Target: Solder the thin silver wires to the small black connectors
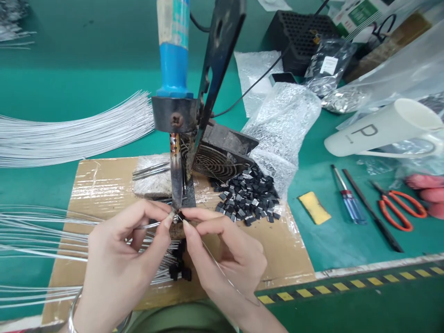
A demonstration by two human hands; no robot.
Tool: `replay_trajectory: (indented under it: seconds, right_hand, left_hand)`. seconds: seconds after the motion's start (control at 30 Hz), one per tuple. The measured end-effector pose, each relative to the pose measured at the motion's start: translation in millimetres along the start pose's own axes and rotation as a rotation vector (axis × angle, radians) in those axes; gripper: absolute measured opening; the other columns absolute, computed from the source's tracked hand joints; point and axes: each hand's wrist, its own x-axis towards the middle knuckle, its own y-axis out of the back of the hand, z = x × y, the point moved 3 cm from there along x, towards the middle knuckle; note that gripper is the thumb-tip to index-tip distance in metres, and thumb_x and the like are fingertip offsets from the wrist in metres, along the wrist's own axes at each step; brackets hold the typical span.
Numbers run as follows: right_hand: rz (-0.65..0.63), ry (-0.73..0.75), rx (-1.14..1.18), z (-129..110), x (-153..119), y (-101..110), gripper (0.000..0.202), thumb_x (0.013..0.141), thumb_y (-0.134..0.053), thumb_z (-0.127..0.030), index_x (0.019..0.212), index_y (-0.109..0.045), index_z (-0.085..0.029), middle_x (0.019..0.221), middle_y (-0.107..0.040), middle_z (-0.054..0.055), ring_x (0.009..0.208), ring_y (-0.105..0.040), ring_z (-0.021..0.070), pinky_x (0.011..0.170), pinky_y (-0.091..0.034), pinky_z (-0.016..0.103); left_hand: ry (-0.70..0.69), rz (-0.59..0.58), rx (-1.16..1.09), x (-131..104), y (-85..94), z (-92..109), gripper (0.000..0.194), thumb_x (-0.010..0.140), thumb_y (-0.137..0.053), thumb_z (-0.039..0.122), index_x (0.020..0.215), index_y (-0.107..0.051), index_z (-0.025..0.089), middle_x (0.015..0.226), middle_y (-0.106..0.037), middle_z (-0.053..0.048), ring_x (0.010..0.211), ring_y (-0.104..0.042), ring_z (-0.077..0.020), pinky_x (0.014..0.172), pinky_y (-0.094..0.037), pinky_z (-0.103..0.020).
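A blue-handled soldering iron [174, 69] is clamped upright in a black metal bracket [222, 46], its tip pointing down between my fingertips. My left hand [128, 249] pinches the end of a pale wire [149, 226] just left of the tip. Thin solder wire [222, 273] runs from the closed fingertips of my right hand [225, 249] down across the wrist. Both hands nearly meet under the tip, and the small part there is mostly hidden. Below them, wires with black connectors [178, 268] lie on the cardboard [284, 259].
A fan [222, 152] stands behind the iron, beside a pile of black connectors [249, 194]. White wires [69, 138] lie left. On the right are a yellow sponge [314, 208], screwdriver [350, 201], orange-handled scissors [398, 206] and white mug [381, 129].
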Motion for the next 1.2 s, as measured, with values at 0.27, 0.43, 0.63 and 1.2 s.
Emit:
replay_trajectory:
  seconds: [0.27,0.43,0.63,1.2]
  right_hand:
    - [0.002,-0.001,-0.006,1,0,0,0.019,0.091,-0.075,-0.005,0.086,-0.070,-0.022,0.108,-0.088,0.004,0.090,-0.085,0.0169,0.084,-0.067,0.026]
    - [-0.005,-0.010,0.006,1,-2,0,0.017,0.092,-0.075,-0.007,0.086,-0.069,-0.022,0.108,-0.088,0.006,0.089,-0.085,0.0198,0.081,-0.069,0.030]
    - [-0.014,-0.055,0.030,7,-2,9,0.015,0.094,-0.072,-0.009,0.087,-0.069,-0.022,0.102,-0.086,0.007,0.089,-0.084,0.0208,0.078,-0.069,0.031]
    - [0.382,-0.420,0.151,75,-9,96,0.065,0.104,-0.048,-0.069,0.091,-0.084,-0.017,0.076,-0.081,0.011,0.066,-0.078,0.0267,0.062,-0.065,0.043]
  left_hand:
    - [0.029,-0.008,-0.076,2,-4.0,-1,0.009,0.085,-0.073,0.025,0.076,-0.075,0.027,0.081,-0.079,0.003,0.068,-0.071,-0.0137,0.046,-0.043,-0.018]
    - [0.033,-0.025,-0.075,5,-4.9,-3,0.010,0.087,-0.072,0.025,0.078,-0.075,0.026,0.081,-0.080,0.002,0.066,-0.069,-0.0129,0.050,-0.048,-0.018]
    - [-0.001,-0.046,0.067,1,0.1,-10,0.012,0.088,-0.070,0.027,0.077,-0.075,0.026,0.071,-0.077,0.005,0.044,-0.048,-0.0090,0.040,-0.040,-0.019]
    - [-0.125,0.148,0.660,102,84.4,-57,0.032,0.105,-0.058,0.042,0.113,-0.077,0.018,0.104,-0.076,0.000,0.116,-0.071,-0.0240,0.114,-0.048,-0.036]
